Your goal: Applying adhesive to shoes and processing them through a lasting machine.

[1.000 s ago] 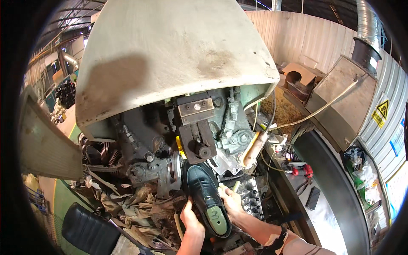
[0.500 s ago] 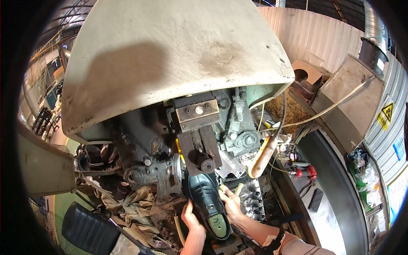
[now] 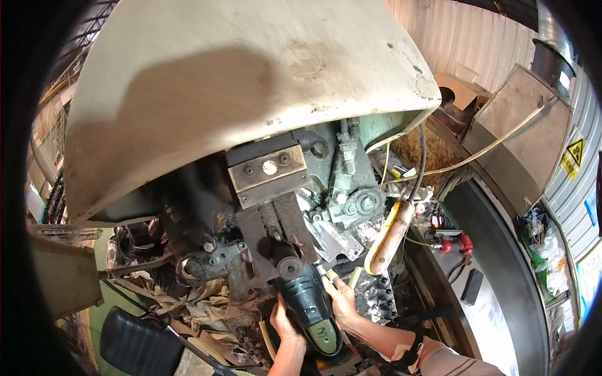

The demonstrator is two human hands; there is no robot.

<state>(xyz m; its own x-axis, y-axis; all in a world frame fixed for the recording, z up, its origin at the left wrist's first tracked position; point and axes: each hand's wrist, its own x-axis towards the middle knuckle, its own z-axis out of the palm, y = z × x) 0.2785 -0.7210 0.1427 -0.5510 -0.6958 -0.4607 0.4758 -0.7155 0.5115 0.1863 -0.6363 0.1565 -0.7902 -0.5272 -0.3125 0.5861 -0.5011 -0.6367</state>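
In the frame's lower centre, the left hand (image 3: 286, 323) and right hand (image 3: 342, 306), both partly curled, gripped a black shoe (image 3: 307, 301).

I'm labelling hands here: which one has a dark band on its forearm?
The right hand on the black shoe: a dark band crosses its forearm, while the left hand has a bare visible forearm.

A glossy black shoe (image 3: 305, 294), filled by a green last (image 3: 325, 339), is held between the left hand (image 3: 287, 323) and right hand (image 3: 342, 305), toe pointed away.
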